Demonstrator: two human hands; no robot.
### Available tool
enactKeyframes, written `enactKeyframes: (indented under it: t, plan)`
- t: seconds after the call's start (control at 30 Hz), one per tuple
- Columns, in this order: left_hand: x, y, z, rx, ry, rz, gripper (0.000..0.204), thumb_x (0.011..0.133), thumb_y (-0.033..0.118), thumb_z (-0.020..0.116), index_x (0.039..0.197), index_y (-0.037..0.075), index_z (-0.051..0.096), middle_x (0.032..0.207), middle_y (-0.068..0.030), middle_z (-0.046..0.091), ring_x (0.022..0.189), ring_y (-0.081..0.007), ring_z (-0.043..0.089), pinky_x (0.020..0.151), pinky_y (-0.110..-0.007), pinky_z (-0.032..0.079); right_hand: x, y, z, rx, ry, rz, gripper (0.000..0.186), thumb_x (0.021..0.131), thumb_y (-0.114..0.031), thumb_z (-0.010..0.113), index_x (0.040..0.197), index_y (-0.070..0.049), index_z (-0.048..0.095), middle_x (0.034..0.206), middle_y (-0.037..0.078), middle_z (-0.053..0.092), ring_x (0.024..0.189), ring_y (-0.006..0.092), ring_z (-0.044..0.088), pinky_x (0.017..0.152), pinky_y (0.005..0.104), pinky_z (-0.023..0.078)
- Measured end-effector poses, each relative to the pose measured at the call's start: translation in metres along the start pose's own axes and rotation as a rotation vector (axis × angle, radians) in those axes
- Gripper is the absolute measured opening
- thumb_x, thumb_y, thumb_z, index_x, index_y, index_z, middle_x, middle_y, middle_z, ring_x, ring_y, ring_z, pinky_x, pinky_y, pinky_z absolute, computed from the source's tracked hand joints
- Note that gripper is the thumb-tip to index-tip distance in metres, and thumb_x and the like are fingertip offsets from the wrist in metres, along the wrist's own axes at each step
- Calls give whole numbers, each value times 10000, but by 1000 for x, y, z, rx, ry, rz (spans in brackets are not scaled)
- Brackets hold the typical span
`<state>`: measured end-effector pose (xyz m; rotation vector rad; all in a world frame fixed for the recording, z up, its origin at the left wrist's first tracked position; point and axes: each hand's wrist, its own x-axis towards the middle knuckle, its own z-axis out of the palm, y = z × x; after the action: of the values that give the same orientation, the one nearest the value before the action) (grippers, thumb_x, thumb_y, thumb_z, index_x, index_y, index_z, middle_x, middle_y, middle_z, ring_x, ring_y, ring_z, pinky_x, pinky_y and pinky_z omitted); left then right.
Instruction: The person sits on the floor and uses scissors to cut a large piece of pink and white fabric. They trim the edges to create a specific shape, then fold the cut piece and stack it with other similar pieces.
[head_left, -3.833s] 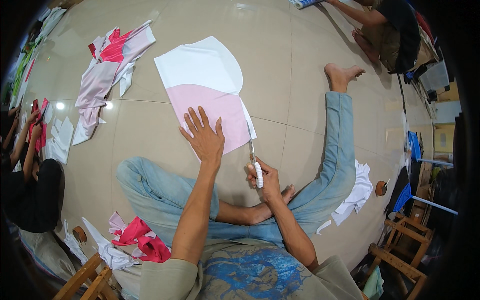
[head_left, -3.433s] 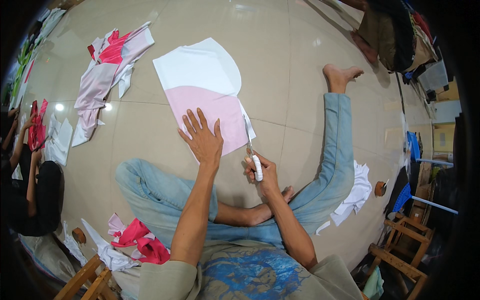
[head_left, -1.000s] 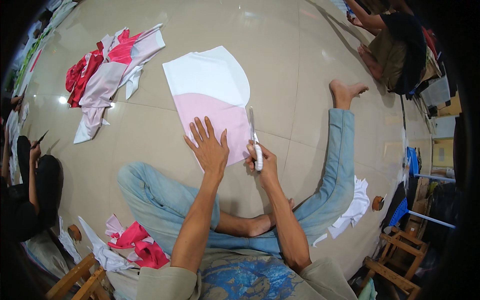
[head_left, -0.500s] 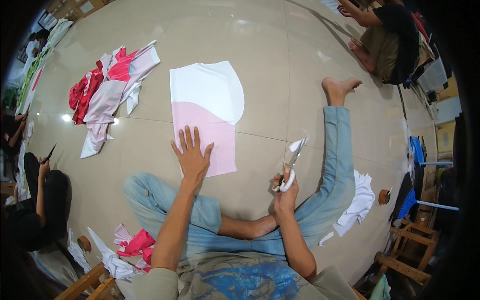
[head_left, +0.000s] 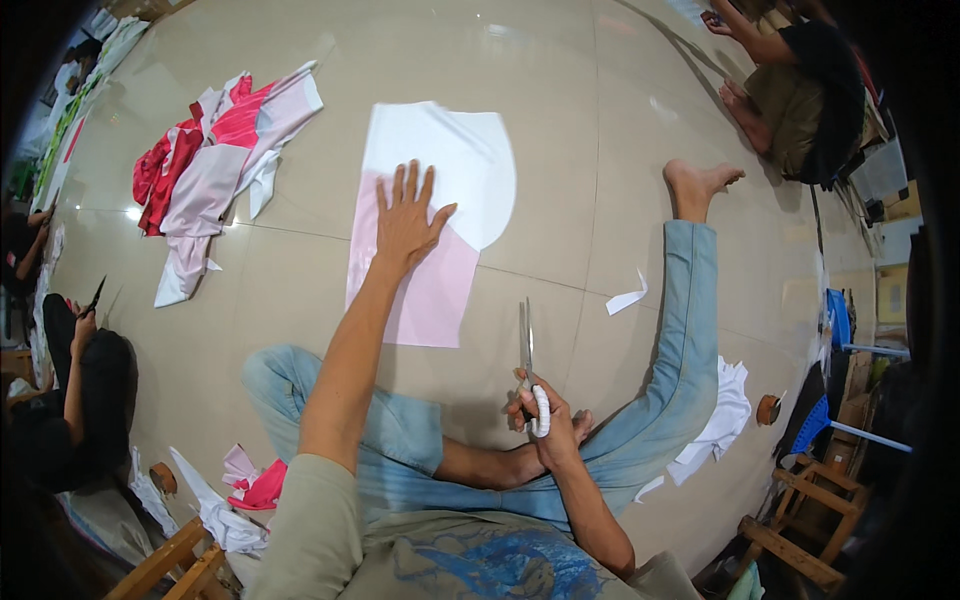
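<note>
A white and pale pink fabric panel (head_left: 425, 300) lies flat on the tiled floor in front of me, its far right corner rounded. My left hand (head_left: 405, 222) rests palm down on it with fingers spread, near the line where pink meets white. In my right hand (head_left: 545, 410) is a pair of scissors (head_left: 529, 345), its handle wrapped in white and its blades pointing away from me. The scissors are held over the floor, apart from the panel. A small white fabric scrap (head_left: 627, 294) lies to the right, beside my outstretched leg.
A heap of pink, red and white fabric pieces (head_left: 215, 165) lies at far left. White cloth (head_left: 715, 420) sits beyond my right leg, near a blue dustpan (head_left: 812, 425) and a wooden stool (head_left: 800, 520). People sit at left (head_left: 85, 400) and far right (head_left: 815, 90).
My left hand has slid farther away across the panel, which has turned slightly. My right hand has drawn the scissors left and closer to me; the white scrap has left the blades.
</note>
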<state>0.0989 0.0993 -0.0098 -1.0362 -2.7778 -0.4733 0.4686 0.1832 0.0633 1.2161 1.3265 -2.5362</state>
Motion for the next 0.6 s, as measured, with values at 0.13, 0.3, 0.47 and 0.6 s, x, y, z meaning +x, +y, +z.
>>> enactKeyframes:
  t: [0.13,0.3,0.47,0.6]
  plan:
    - [13,16,3,-32,-75,295,716,1026,566,442,1587,134,336,1659,-151,263,1542,-331,206,1246,-585,110,5,6,4,-67,-75,6,461,1016,-215,649,1435,-50,551,815,61,655,629,114,562,579,250,451]
    - [-7,47,-3,-30,44,110,726,1025,533,468,1586,95,324,1655,-179,250,1537,-382,189,1225,-628,109,19,-1,9,-29,-121,0,477,1023,-229,637,1439,-16,537,828,62,649,677,113,573,587,247,438]
    - [-33,39,-1,14,67,-155,744,1026,533,464,1581,59,321,1652,-217,237,1533,-429,165,1200,-672,95,42,-18,16,-56,-137,6,515,1003,-248,665,1431,8,538,813,61,652,685,106,570,574,247,410]
    - [-29,33,4,18,54,-128,739,1020,550,462,1575,76,345,1645,-210,262,1533,-411,185,1205,-663,99,53,-32,21,-72,-143,35,534,960,-258,735,1401,-2,579,756,45,639,607,84,531,550,238,413]
